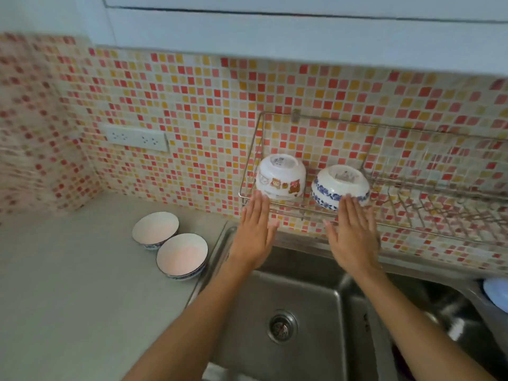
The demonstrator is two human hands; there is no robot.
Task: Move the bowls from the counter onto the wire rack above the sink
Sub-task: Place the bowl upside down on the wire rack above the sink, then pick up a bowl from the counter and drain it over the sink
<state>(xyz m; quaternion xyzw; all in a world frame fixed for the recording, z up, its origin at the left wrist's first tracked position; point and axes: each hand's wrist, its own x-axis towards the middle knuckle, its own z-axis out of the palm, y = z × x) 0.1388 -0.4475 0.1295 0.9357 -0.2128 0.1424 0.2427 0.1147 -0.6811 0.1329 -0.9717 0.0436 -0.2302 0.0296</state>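
Two bowls sit upside down at the left end of the wire rack (390,215) on the tiled wall: a white one with bear pictures (281,176) and a blue-patterned one (339,185). My left hand (254,232) is flat with fingers apart, its fingertips just below the bear bowl. My right hand (353,235) is likewise flat, fingertips at the blue-patterned bowl's lower edge. Neither hand holds anything. Two more blue-rimmed bowls stand upright on the grey counter left of the sink, one further back (155,229) and one nearer (182,255), touching each other.
A steel double sink (299,306) with a drain lies under my arms. The rack's right part has upright dividers. A white socket strip (134,137) is on the wall at left. White cabinets hang overhead. A blue-white object (496,292) sits at the right edge.
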